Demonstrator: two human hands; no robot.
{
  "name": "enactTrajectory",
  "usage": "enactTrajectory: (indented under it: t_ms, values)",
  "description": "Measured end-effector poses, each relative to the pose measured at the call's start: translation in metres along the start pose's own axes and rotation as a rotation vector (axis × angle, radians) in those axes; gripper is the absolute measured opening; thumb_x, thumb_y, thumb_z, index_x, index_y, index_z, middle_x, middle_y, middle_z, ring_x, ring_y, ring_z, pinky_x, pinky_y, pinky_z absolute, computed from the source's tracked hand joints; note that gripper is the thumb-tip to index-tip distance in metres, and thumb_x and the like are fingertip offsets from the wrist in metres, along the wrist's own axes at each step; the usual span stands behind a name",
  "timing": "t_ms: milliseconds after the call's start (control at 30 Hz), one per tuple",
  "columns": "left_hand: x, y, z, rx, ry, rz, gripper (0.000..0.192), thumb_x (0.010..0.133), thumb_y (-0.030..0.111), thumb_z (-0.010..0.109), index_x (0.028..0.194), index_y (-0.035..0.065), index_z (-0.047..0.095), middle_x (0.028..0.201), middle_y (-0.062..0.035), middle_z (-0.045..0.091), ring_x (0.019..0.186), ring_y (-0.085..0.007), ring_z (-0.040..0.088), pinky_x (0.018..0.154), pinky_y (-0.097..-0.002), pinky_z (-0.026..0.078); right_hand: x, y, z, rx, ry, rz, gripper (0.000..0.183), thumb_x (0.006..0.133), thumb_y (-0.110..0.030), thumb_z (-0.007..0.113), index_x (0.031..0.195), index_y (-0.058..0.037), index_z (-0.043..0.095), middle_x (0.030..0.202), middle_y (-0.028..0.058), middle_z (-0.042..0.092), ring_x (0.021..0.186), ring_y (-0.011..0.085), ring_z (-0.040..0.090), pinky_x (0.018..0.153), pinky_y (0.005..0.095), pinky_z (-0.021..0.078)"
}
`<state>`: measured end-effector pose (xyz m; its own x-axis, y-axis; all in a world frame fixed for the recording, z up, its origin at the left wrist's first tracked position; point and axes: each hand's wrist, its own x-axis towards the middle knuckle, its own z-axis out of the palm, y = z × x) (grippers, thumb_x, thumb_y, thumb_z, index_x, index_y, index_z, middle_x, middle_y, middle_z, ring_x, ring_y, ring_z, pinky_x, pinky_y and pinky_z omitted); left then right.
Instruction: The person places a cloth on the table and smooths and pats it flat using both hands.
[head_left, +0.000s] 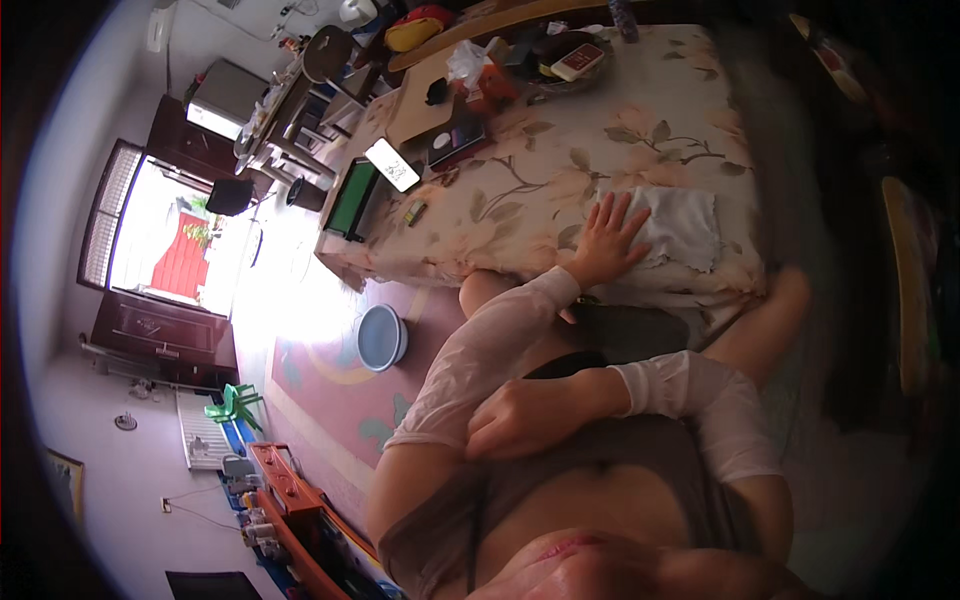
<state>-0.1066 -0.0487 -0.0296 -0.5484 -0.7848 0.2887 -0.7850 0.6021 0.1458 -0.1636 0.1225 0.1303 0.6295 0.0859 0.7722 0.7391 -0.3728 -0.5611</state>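
Note:
My left hand (611, 240) lies palm down with spread fingers on a table covered by a floral tablecloth (525, 217). Its thumb side touches the left edge of a folded, pale satin-like cloth (679, 225). My right hand (529, 416) is bent across my body against my left arm near the elbow; its fingers are curled and partly hidden, and no object shows in it. Both forearms wear sheer white sleeves. Left of the cloth, a small green and yellow item (415, 212) lies near a phone with a lit screen (392, 165) and a green-faced, dark-framed tray or panel (351, 198).
A dark flat box (457, 144), a cardboard piece (424, 101), an orange tissue box (491, 86) and a basket with a red and white device (577, 61) stand farther back. A blue basin (381, 337) is on the floor at left. My knees are by the table edge.

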Motion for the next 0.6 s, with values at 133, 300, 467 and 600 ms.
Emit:
enactTrajectory:
  t_ms: [133, 300, 467, 600]
  values:
    - [-0.001, 0.003, -0.001, 0.0, 0.019, -0.031, 0.065, 0.093, 0.05, 0.057, 0.15, 0.0208, 0.043, 0.157, -0.0222, 0.031, 0.144, -0.0491, 0.025, 0.116, -0.0609, 0.024, -0.006, -0.03, -0.011, 0.067, -0.135, 0.296, 0.026, 0.089, -0.01, 0.065, 0.115, -0.0051, 0.064, 0.094, 0.0127, 0.067, 0.086, 0.0311, 0.068, 0.074, 0.0374, 0.0562]
    - [0.006, 0.011, -0.006, 0.007, 0.028, 0.001, 0.065, 0.093, 0.049, 0.058, 0.15, 0.0214, 0.042, 0.156, -0.0209, 0.033, 0.144, -0.0479, 0.028, 0.117, -0.0599, 0.024, -0.009, -0.036, -0.018, -0.055, -0.028, 0.112, 0.028, 0.088, -0.009, 0.068, 0.115, -0.0053, 0.065, 0.098, 0.0124, 0.066, 0.087, 0.0309, 0.067, 0.075, 0.0372, 0.056]
    - [-0.005, -0.01, -0.006, 0.001, 0.012, 0.012, 0.065, 0.093, 0.051, 0.057, 0.149, 0.0205, 0.043, 0.155, -0.0216, 0.033, 0.143, -0.0495, 0.028, 0.115, -0.0608, 0.026, -0.008, -0.02, -0.021, -0.19, 0.048, 0.042, 0.028, 0.083, -0.005, 0.071, 0.111, -0.0052, 0.066, 0.098, 0.0105, 0.063, 0.088, 0.0283, 0.066, 0.075, 0.0353, 0.0559]
    - [-0.022, -0.022, -0.067, -0.634, 0.016, -0.152, 0.042, 0.088, 0.019, 0.064, 0.129, 0.0098, 0.062, 0.129, -0.0237, 0.061, 0.119, -0.0389, 0.059, 0.101, -0.0468, 0.047, -0.014, -0.023, -0.03, -0.515, 0.133, 0.092, 0.029, 0.078, -0.004, 0.07, 0.106, -0.0056, 0.066, 0.099, 0.0095, 0.063, 0.085, 0.0255, 0.066, 0.073, 0.035, 0.0561]
